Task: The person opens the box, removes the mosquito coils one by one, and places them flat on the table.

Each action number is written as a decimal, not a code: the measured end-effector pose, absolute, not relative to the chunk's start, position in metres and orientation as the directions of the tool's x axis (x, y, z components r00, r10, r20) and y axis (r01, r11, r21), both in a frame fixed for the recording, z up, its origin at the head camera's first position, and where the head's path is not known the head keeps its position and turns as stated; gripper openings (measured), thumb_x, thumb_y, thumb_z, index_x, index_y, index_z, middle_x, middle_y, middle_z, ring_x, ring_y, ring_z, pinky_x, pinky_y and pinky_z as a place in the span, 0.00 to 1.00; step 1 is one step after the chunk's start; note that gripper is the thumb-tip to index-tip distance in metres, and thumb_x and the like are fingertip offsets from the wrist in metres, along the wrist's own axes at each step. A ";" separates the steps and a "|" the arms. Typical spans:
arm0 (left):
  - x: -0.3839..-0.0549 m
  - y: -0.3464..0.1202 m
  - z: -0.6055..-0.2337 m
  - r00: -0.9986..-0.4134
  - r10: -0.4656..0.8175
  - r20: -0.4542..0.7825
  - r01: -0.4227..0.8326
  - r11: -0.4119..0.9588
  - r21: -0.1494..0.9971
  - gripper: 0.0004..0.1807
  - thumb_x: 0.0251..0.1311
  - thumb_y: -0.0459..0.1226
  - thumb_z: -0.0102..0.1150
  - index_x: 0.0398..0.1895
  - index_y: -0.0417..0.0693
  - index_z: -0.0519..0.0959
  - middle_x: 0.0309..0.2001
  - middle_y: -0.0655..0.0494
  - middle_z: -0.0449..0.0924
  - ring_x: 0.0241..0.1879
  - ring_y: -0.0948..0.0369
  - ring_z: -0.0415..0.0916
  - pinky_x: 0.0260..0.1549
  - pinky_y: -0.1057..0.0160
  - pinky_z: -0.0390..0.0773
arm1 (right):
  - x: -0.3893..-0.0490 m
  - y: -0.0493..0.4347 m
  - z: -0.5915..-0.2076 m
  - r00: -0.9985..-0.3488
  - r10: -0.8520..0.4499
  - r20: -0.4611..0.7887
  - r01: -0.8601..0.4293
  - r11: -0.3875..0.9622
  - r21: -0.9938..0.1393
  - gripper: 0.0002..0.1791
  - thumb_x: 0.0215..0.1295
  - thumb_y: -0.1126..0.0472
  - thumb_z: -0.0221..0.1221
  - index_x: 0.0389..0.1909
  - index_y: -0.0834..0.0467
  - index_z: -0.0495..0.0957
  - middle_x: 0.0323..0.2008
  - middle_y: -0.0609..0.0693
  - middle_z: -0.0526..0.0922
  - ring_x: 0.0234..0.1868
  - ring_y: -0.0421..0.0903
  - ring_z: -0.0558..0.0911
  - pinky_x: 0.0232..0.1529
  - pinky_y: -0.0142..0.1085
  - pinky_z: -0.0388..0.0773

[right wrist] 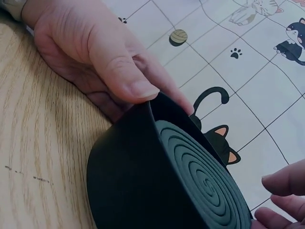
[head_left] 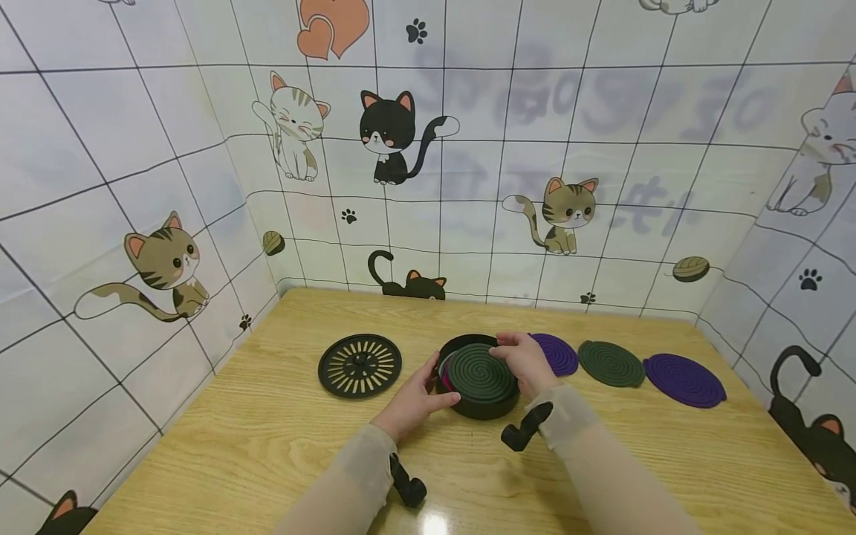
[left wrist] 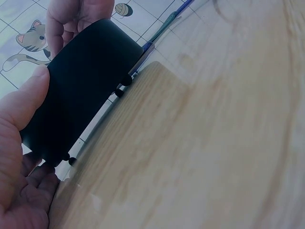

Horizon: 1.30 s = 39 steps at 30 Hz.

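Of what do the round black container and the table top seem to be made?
Round black container: probably painted metal, perhaps plastic; matte, with a smooth wall and thin rim. Table top: wood or wood-look laminate, glossy, showing grain and a bright reflection.

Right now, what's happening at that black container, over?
Left hand grips black container; right hand holds it too. Green spiral mat inside. Slotted lid aside, not blocking.
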<state>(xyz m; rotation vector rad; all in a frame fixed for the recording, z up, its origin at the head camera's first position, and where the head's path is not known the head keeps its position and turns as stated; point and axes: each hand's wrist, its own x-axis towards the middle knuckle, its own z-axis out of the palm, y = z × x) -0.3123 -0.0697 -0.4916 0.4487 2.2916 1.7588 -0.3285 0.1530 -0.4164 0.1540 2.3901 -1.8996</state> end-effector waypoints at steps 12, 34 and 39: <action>-0.313 -0.069 -0.492 -0.930 0.368 0.012 0.106 0.236 0.966 0.54 0.53 0.54 0.69 0.77 0.63 0.45 0.75 0.52 0.49 0.71 0.48 0.54 0.67 0.49 0.58 | -0.325 0.147 -0.416 -0.990 0.042 -0.138 0.144 0.300 -0.943 0.27 0.67 0.68 0.54 0.66 0.66 0.63 0.63 0.64 0.64 0.64 0.61 0.64 0.63 0.54 0.63; -0.312 -0.070 -0.493 -0.925 0.380 0.022 0.105 0.200 0.974 0.54 0.54 0.51 0.69 0.77 0.62 0.44 0.75 0.52 0.47 0.71 0.48 0.52 0.67 0.48 0.58 | -0.326 0.143 -0.419 -0.991 0.087 -0.097 0.113 0.206 -0.972 0.25 0.67 0.70 0.52 0.65 0.68 0.64 0.59 0.64 0.70 0.61 0.60 0.68 0.63 0.52 0.65; -0.312 -0.071 -0.493 -0.925 0.379 0.022 0.109 0.209 0.972 0.54 0.53 0.52 0.69 0.77 0.61 0.44 0.75 0.52 0.48 0.71 0.47 0.53 0.66 0.48 0.58 | -0.328 0.144 -0.418 -0.992 0.103 -0.071 0.091 0.203 -0.975 0.25 0.65 0.72 0.53 0.64 0.68 0.66 0.56 0.63 0.74 0.59 0.58 0.71 0.61 0.50 0.67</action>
